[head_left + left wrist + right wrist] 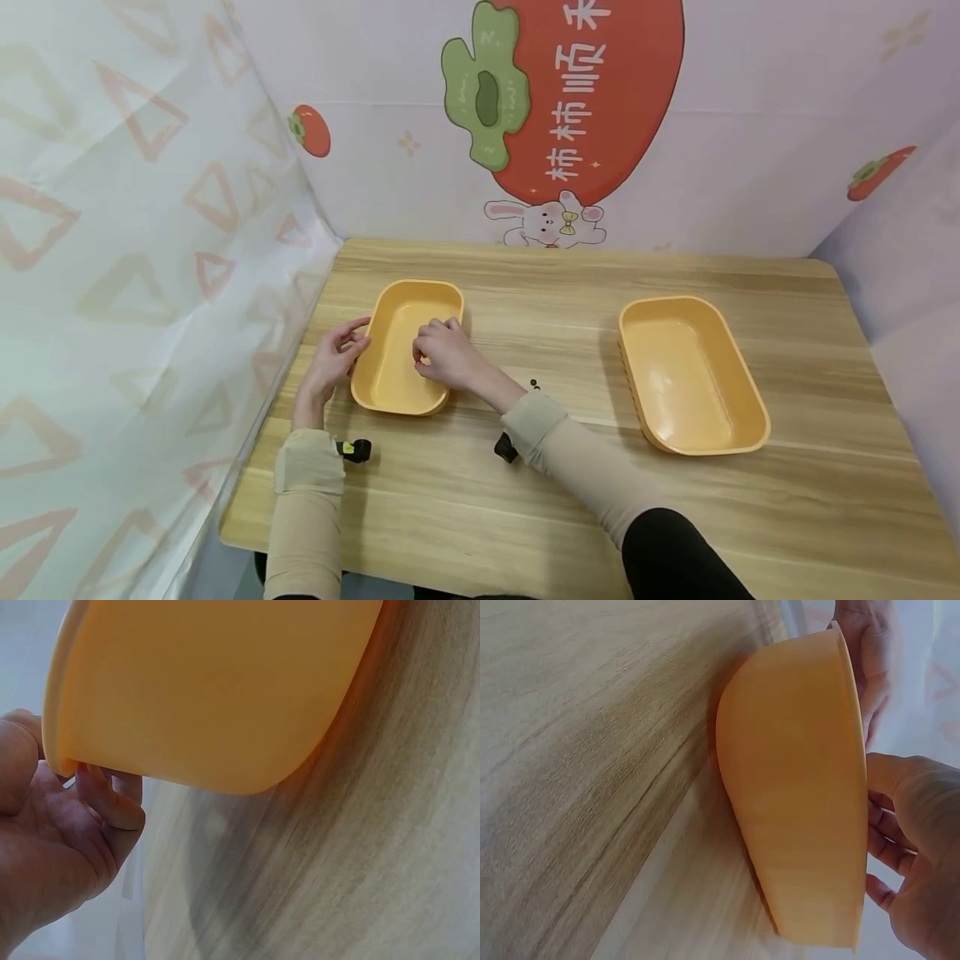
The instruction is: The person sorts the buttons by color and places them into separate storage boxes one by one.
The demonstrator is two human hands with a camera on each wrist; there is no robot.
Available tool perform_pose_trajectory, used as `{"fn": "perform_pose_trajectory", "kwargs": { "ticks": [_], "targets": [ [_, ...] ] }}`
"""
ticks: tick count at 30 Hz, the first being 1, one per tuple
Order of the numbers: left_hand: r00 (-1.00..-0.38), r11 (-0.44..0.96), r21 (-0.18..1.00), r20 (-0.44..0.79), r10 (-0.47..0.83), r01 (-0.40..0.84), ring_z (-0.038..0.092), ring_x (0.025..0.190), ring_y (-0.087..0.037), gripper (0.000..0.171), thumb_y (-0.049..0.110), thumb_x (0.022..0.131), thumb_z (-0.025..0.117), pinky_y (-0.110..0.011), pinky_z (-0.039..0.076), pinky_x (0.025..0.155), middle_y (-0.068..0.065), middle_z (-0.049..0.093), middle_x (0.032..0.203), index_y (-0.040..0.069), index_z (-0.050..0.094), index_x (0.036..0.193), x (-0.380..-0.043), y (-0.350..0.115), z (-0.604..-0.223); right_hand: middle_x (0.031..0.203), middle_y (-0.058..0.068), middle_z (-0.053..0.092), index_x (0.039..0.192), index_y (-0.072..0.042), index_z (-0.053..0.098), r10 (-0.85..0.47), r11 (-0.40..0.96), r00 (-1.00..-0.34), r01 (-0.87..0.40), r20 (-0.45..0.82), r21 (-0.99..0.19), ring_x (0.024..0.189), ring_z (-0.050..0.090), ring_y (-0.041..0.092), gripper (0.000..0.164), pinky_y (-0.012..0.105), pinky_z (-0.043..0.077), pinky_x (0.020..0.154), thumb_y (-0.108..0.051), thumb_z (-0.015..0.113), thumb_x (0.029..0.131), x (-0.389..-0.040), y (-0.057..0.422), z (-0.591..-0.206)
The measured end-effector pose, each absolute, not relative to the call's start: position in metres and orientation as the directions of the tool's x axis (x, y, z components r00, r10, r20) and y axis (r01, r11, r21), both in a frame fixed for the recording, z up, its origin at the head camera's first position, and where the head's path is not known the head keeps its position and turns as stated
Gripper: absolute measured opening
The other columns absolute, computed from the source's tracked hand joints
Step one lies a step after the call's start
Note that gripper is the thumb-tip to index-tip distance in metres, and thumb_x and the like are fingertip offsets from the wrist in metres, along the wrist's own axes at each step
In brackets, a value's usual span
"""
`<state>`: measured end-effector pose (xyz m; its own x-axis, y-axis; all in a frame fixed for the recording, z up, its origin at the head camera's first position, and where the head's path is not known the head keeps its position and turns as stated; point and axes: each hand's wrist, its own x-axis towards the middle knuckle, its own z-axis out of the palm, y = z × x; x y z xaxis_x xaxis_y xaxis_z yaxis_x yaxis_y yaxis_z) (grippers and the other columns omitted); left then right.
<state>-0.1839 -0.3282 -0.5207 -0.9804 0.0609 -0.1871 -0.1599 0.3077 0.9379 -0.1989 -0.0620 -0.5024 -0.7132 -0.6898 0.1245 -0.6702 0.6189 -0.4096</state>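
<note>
A yellow plastic basin (397, 392) stands on the left of the table. My left hand (336, 358) holds its left side; in the left wrist view the fingers (112, 802) curl under the rim of the basin (225, 697). Over the inside of the same basin is my right hand (448, 354), fingers bent inward toward the thumb. A tiny reddish spot shows by its fingertips, and I cannot tell whether it is a held thing. From the right wrist, the basin wall (795, 780) partly hides the right hand's fingers (885, 825).
A second yellow basin (690, 375) stands on the right of the wooden table (540, 333). Tiny dark dots (534, 383) show beside the right forearm. Printed cloth (375, 167) hangs behind the table and along its left side.
</note>
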Motion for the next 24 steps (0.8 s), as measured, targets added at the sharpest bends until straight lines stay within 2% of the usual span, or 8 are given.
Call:
{"fn": "perform_pose_trajectory", "kwargs": {
  "ticks": [9,13,17,20,24],
  "targets": [
    [-0.98,0.31,0.936,-0.192,0.058,-0.166,0.053,0.066,0.0,0.052,0.012,0.115,0.059,-0.019,0.043,0.052,0.011,0.06,0.098,0.0,0.048,0.164,-0.183,-0.326,-0.522,0.099,-0.002,0.071,0.089,-0.018,0.078,-0.706,0.675,-0.708,-0.674,0.002,-0.3,0.109,0.061,0.021,0.009,0.041,0.038,0.1,-0.018,0.083,0.096,-0.197,-0.07,-0.51],
    [-0.979,0.304,0.937,-0.198,0.057,-0.172,0.053,0.066,0.0,0.053,0.013,0.115,0.059,-0.019,0.043,0.052,0.01,0.06,0.099,0.001,0.047,0.165,-0.183,-0.326,-0.522,0.097,-0.001,0.071,0.085,-0.017,0.075,-0.702,0.688,-0.711,-0.662,-0.041,-0.298,0.109,0.061,0.021,0.012,0.041,0.037,0.1,-0.014,0.082,0.095,-0.197,-0.074,-0.511],
    [-0.979,0.313,0.934,-0.198,0.05,-0.173,0.053,0.067,0.0,0.053,0.013,0.114,0.06,-0.019,0.043,0.052,0.01,0.06,0.099,0.001,0.047,0.164,-0.183,-0.326,-0.522,0.102,-0.001,0.072,0.09,-0.016,0.076,-0.7,0.689,-0.711,-0.647,-0.068,-0.327,0.111,0.06,0.022,0.009,0.043,0.037,0.104,-0.015,0.082,0.096,-0.2,-0.074,-0.511],
    [-0.98,0.324,0.931,-0.191,0.049,-0.166,0.057,0.071,0.0,0.053,0.013,0.114,0.06,-0.02,0.045,0.052,0.01,0.061,0.099,0.0,0.047,0.164,-0.185,-0.326,-0.522,0.106,0.001,0.073,0.098,-0.015,0.079,-0.693,0.659,-0.721,-0.629,-0.008,-0.412,0.113,0.06,0.023,0.005,0.047,0.038,0.11,-0.019,0.081,0.1,-0.202,-0.069,-0.514],
    [-0.98,0.327,0.929,-0.195,0.044,-0.171,0.062,0.075,0.0,0.054,0.013,0.114,0.06,-0.02,0.046,0.052,0.009,0.061,0.1,0.0,0.047,0.164,-0.186,-0.325,-0.521,0.112,0.008,0.078,0.109,-0.008,0.081,-0.619,0.536,-0.761,-0.591,0.195,-0.603,0.118,0.064,0.028,0.014,0.052,0.042,0.118,-0.02,0.081,0.101,-0.199,-0.051,-0.516]
  ]
}}
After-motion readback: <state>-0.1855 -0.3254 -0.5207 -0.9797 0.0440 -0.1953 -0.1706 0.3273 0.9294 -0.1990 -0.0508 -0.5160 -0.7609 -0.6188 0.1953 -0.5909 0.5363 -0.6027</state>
